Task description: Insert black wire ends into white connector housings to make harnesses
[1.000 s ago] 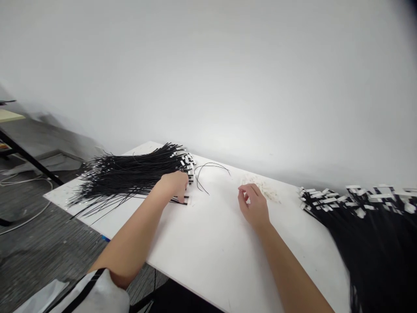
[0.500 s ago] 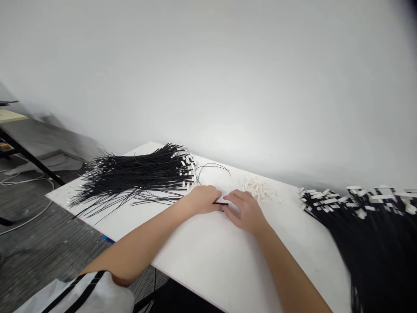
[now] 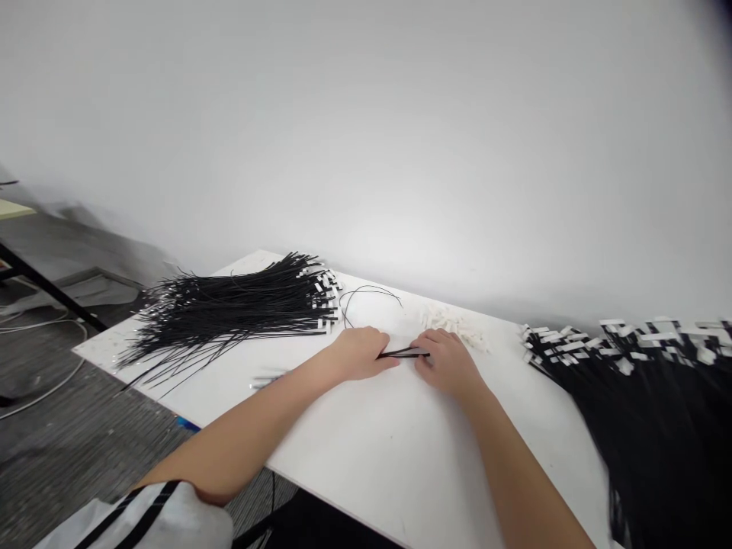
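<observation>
Several thin black wires (image 3: pixel 403 353) stretch between my two hands, just above the white table. My left hand (image 3: pixel 361 352) is closed around them, and their silvery tips (image 3: pixel 266 379) stick out to the left behind my forearm. My right hand (image 3: pixel 444 358) pinches the wires near their right ends, with dark ends showing at its fingertips. Just behind my right hand lies a heap of small white pieces (image 3: pixel 449 319). To the left of my hands a large pile of black wires (image 3: pixel 229 301) with white pieces at its right ends covers the table.
A loose curved black wire (image 3: pixel 371 289) lies behind my left hand. At the right, a big bundle of black wires with white ends (image 3: pixel 629 396) hangs over the edge of the white table (image 3: pixel 366 457). A grey wall (image 3: pixel 400 152) rises behind; cables lie on the floor at left.
My right hand has moved right, away from my left hand, and more of the wires shows between them. The wires have shifted right, so their silvery tips now show behind my left forearm.
</observation>
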{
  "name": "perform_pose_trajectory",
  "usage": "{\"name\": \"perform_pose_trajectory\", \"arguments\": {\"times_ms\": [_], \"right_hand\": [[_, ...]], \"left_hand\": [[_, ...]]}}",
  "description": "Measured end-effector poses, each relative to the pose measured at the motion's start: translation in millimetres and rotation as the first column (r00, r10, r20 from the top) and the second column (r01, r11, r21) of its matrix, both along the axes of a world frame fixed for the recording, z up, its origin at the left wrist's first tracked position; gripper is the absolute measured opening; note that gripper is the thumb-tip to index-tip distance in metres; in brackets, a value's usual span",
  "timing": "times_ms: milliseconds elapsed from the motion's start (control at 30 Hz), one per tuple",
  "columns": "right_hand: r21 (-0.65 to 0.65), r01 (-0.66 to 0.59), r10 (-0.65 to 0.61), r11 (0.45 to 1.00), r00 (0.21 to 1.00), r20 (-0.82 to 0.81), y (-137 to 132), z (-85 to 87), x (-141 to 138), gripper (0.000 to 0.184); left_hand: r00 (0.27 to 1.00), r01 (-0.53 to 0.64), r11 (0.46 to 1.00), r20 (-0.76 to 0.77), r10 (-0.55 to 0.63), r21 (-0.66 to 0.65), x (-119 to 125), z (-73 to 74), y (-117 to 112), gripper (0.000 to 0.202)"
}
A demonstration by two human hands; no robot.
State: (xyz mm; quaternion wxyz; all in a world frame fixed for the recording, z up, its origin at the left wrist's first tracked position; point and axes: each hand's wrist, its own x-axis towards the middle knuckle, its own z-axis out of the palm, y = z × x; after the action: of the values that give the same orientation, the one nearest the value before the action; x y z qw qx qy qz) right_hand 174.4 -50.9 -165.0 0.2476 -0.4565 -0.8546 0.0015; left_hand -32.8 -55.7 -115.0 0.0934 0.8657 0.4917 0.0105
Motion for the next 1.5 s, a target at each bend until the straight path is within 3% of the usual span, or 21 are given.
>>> {"name": "perform_pose_trajectory", "arguments": {"times_ms": [133, 267, 400, 500, 633, 767, 867, 1100, 1233, 1433, 1500], "right_hand": [[0.022, 0.019, -0.018, 1.000, 0.999, -0.034, 3.2, -3.7, 2.4, 0.023], [0.027, -0.012, 0.014, 1.000, 0.998, -0.060, 5.5, -7.1, 2.7, 0.022], [0.028, -0.023, 0.026, 0.999, 0.993, -0.112, 6.5, -9.5, 0.9, 0.021], [0.010, -0.012, 0.014, 1.000, 0.983, -0.181, 6.9, -9.5, -1.6, 0.019], [-0.050, 0.006, -0.020, 0.999, 0.957, -0.290, 5.7, -6.8, -6.2, 0.019], [-0.141, 0.005, -0.058, 0.990, 0.927, -0.370, 0.3, -0.8, -11.9, 0.020], [-0.217, -0.011, -0.085, 0.976, 0.900, -0.427, -3.5, 4.6, -15.6, 0.021], [-0.409, 0.024, -0.268, 0.912, 0.790, -0.552, 0.5, 11.9, -12.1, 0.032], [-0.483, 0.053, -0.356, 0.874, 0.746, -0.563, 3.0, 16.1, -2.8, 0.035], [-0.473, 0.198, -0.470, 0.858, 0.673, -0.571, 2.1, 25.1, 12.0, 0.033], [-0.543, 0.197, -0.531, 0.816, 0.625, -0.572, 1.6, 25.9, 13.2, 0.039]], "left_hand": [[0.994, 0.051, 0.978, 0.104, -0.030, -0.202, 1.6, 9.9, -4.5, 0.038], [0.966, 0.183, 0.888, 0.246, -0.082, -0.421, 1.9, 17.8, -10.4, 0.033], [0.943, 0.286, 0.815, 0.297, -0.147, -0.505, 2.3, 18.5, -13.4, 0.032], [0.945, 0.287, 0.858, 0.274, -0.180, -0.425, 3.1, 13.7, -13.2, 0.032], [0.934, 0.323, 0.921, 0.232, -0.273, -0.218, 4.6, 4.9, -11.7, 0.012], [0.951, 0.283, 0.958, 0.149, -0.272, -0.054, 4.2, -1.6, -8.6, 0.024], [0.965, 0.244, 0.969, 0.107, -0.240, -0.023, 2.8, -3.4, -6.0, 0.030], [0.954, 0.276, 0.961, 0.133, -0.270, -0.031, 2.0, -2.8, -0.4, 0.021], [0.981, 0.168, 0.986, 0.095, -0.169, 0.022, 1.5, -6.5, 4.3, 0.021], [0.966, 0.068, 0.997, 0.249, -0.075, 0.035, -2.8, -5.3, 7.9, 0.021], [0.954, 0.035, 0.999, 0.296, -0.043, 0.033, -3.3, -4.7, 8.3, 0.020]]}}
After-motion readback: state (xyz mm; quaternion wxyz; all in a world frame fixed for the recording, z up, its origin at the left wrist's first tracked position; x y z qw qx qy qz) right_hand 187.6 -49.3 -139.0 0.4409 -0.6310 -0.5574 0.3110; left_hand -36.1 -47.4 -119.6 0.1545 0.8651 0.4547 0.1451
